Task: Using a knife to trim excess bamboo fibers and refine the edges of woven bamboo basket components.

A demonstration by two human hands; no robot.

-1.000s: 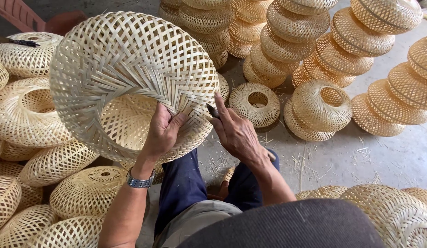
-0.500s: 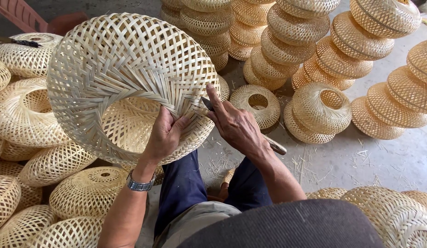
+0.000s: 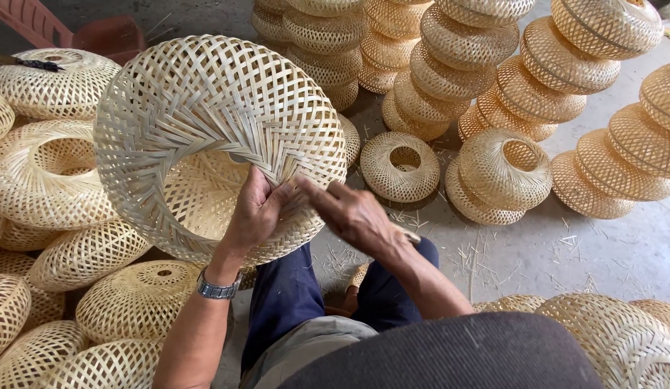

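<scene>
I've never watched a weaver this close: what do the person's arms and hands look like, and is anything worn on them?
Both forearms are bare, no sleeves or gloves. The left hand has a silver metal wristwatch at its wrist. The right hand shows no ring or band.

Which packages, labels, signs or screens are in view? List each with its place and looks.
None in view: only woven bamboo shades, the large one held by the left hand and touched by the right hand, more stacked on the concrete floor.
</scene>
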